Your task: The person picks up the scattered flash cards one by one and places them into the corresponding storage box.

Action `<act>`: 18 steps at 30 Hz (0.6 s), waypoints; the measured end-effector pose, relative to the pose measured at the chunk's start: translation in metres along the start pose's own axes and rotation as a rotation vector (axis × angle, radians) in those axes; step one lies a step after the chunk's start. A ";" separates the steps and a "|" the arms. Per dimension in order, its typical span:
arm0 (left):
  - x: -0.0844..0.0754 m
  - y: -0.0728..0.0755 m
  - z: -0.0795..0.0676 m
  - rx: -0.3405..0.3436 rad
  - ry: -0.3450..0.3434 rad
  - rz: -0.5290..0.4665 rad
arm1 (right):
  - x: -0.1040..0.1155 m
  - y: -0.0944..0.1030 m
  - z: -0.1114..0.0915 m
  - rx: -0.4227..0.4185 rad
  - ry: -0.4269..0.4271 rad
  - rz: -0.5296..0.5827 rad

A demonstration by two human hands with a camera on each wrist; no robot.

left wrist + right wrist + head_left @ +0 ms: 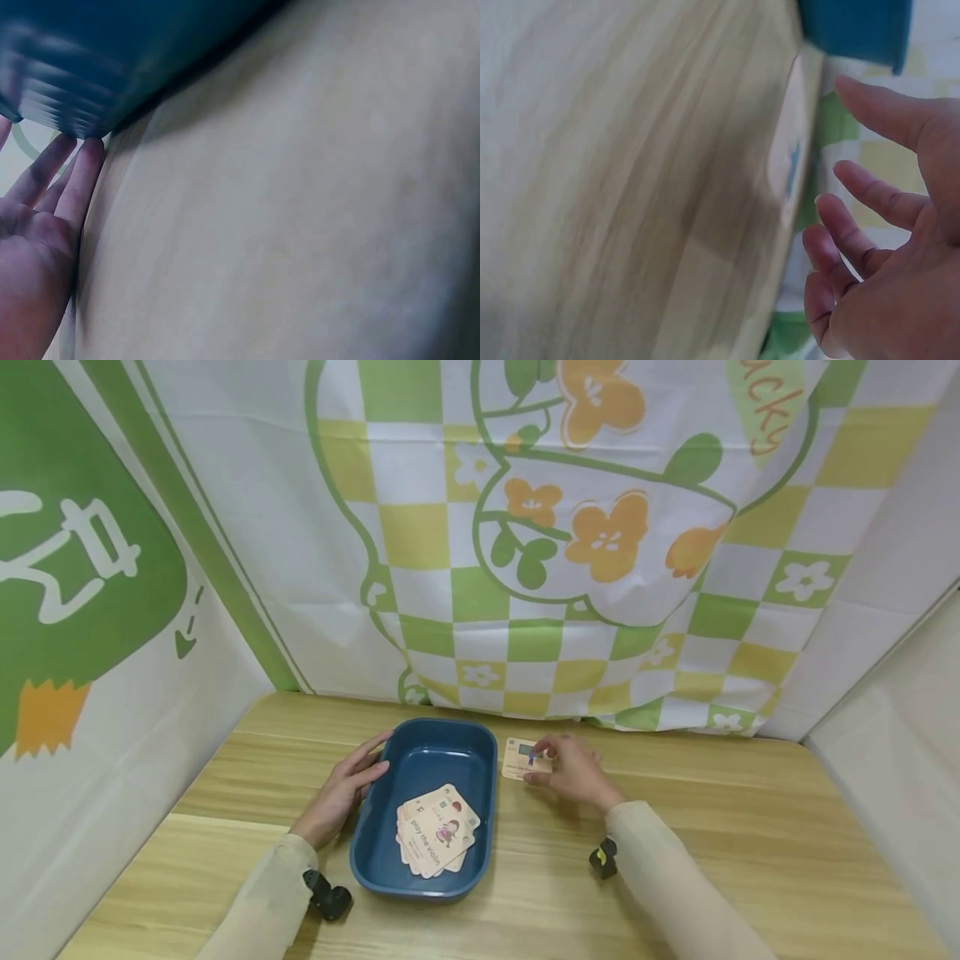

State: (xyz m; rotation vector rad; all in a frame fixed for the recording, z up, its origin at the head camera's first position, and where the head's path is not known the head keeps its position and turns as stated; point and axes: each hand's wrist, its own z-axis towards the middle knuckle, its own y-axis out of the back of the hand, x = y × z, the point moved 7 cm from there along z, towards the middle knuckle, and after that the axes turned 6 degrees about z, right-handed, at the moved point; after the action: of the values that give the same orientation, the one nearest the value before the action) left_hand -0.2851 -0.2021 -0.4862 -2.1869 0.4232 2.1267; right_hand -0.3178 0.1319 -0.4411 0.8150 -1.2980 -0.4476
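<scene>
A blue plastic tub [422,893] stands on the table with a loose stack of picture cards [431,843] inside; the top one reads "play the violin". My left hand [341,793] rests against the tub's left side. In the left wrist view, straight fingers [79,176] touch its outer wall. To the right of the tub, a single picture card [517,760] lies flat near the table's back edge. Over this card hovers my right hand [573,770], thumb and fingertips at its right part. The right wrist view shows thumb and fingers [877,199] spread apart, with nothing between them.
The wooden table [675,877] ends at the back against a hanging cloth [540,668] with a green and yellow check. A white and green cloth wall [217,635] rises on the left. Each wrist carries a small black camera [327,895].
</scene>
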 end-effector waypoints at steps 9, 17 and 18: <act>0.001 0.000 0.001 -0.005 -0.002 -0.009 | -0.017 -0.004 0.009 0.042 -0.073 -0.090; 0.001 0.000 0.001 0.002 -0.010 -0.010 | -0.022 -0.005 0.011 0.073 -0.120 -0.136; 0.000 0.000 0.001 0.002 -0.009 -0.011 | -0.022 -0.005 0.012 0.076 -0.126 -0.136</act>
State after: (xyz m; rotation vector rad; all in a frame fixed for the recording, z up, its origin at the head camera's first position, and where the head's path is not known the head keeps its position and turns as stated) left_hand -0.2857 -0.2022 -0.4865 -2.1724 0.4122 2.1290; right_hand -0.3336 0.1414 -0.4589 0.9551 -1.3874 -0.5682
